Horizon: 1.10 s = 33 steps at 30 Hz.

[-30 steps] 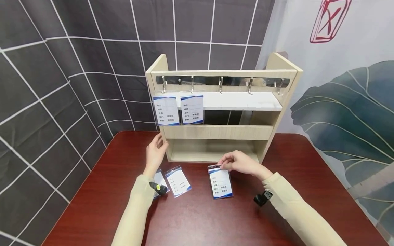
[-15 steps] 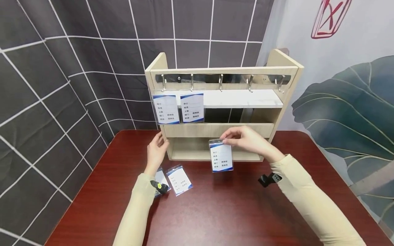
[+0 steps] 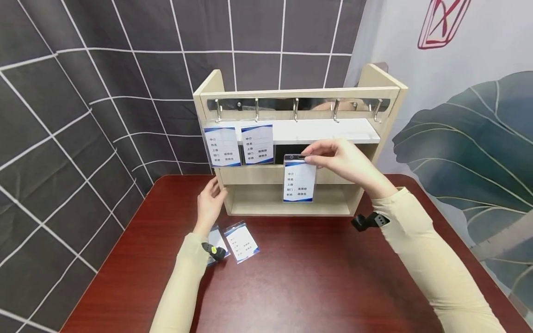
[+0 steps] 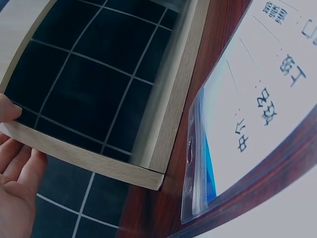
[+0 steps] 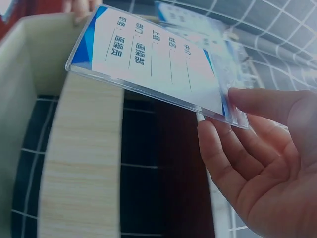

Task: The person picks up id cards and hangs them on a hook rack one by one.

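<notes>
My right hand (image 3: 339, 159) pinches a clear badge holder (image 3: 299, 180) by its slotted top edge, thumb in front and fingers behind. The holder hangs upright in front of the wooden shelf rack's lower boards, below the middle metal hook (image 3: 296, 111). In the right wrist view its white card (image 5: 148, 59) shows blue corners and printed characters. My left hand (image 3: 210, 203) grips the left side panel (image 4: 84, 154) of the rack, thumb inside and fingers outside. Two similar badge holders (image 3: 257, 143) hang side by side from the two leftmost hooks.
Two more badge holders lie on the red-brown table; one (image 3: 241, 243) is in full view, the other (image 3: 215, 240) partly under my left wrist. The rack (image 3: 291, 178) stands at the table's back, before a dark grid-patterned cloth (image 3: 158, 74). Hooks line its upper rail.
My right hand has lifted the badge holder off the table and up in front of the rack, toward hook height. My left hand stays at the rack's side.
</notes>
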### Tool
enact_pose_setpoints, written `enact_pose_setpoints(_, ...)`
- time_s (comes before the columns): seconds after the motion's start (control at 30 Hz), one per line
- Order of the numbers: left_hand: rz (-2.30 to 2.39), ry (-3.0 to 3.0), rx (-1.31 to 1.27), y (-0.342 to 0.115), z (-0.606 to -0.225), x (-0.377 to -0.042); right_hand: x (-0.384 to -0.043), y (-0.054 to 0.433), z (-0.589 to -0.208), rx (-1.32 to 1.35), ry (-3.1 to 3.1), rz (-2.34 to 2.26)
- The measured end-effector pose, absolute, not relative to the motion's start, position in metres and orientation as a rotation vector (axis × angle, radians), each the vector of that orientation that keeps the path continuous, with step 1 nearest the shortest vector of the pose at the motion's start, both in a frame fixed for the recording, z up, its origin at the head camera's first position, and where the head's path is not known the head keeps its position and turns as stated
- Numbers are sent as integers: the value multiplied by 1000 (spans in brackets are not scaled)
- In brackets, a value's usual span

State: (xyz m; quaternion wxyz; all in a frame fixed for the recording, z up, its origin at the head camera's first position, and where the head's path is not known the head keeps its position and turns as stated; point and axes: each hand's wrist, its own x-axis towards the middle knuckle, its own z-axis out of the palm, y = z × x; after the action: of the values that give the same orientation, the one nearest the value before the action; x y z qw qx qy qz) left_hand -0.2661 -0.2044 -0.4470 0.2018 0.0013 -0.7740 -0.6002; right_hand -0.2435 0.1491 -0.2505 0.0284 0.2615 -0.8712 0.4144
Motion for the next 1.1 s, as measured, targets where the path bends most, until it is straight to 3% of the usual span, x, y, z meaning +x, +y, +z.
enact_pose_setpoints(0.67,-1677,-2176,-5,-204,-443,-268,-236,142,-199,748,-2543,1274)
enact_pose_setpoints(1.1,-1663,-2188,5,-206,-447,-263,-233,145,-198,742,-2508,1350)
